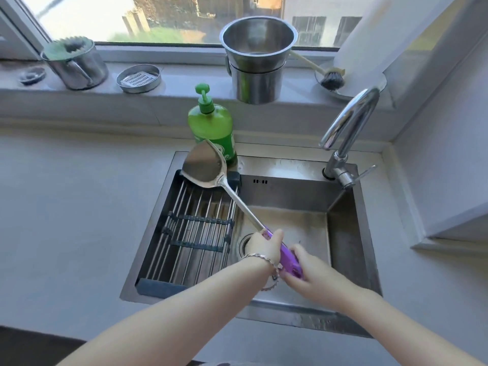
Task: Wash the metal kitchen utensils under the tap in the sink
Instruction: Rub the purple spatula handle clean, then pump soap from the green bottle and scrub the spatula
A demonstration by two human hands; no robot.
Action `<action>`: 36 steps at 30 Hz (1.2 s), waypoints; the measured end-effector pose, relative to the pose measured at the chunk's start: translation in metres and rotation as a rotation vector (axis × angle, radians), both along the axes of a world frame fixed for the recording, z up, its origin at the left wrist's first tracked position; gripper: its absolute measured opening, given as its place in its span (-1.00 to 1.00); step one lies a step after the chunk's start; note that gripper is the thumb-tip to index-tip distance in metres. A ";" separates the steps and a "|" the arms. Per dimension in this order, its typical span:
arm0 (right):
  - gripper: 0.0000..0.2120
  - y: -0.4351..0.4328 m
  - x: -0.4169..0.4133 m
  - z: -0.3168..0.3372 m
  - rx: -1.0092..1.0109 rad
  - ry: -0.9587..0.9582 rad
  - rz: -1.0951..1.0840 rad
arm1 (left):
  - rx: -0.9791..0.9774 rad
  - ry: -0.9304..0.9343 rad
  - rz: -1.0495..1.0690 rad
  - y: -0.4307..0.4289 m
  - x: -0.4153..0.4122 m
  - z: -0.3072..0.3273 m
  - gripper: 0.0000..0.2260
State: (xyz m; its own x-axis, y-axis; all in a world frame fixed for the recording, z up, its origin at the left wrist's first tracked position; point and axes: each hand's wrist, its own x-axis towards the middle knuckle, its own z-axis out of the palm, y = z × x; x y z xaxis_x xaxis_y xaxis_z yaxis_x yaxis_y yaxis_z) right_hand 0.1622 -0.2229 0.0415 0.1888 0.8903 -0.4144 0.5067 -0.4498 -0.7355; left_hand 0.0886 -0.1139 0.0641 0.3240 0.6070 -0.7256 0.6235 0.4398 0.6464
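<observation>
Spatula [203, 167] slants across frame centre, blade over rack [190, 233] in left half of sink [290, 196], left hand [264, 247] gripping purple handle's top, right hand [309, 270] curled round its end.

window [163, 19]: daylit, greenery outside | sill [184, 83]: grey ledge below | countertop [66, 194]: matte grey | wall [449, 154]: pale, right
</observation>
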 end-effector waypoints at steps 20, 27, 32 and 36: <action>-0.74 0.210 0.048 0.081 0.077 0.512 -0.530 | 1.118 0.658 -1.014 0.151 -0.054 0.008 -0.53; -0.57 0.320 0.057 0.100 -0.009 0.561 -0.537 | 0.947 0.641 -0.991 0.174 -0.058 -0.011 -0.62; -0.48 0.360 0.059 0.094 -0.089 0.648 -0.539 | 0.901 0.601 -0.923 0.192 -0.056 -0.019 -0.60; -0.62 0.374 0.065 0.090 -0.054 0.819 -0.555 | 0.860 0.548 -0.871 0.200 -0.057 -0.025 -0.60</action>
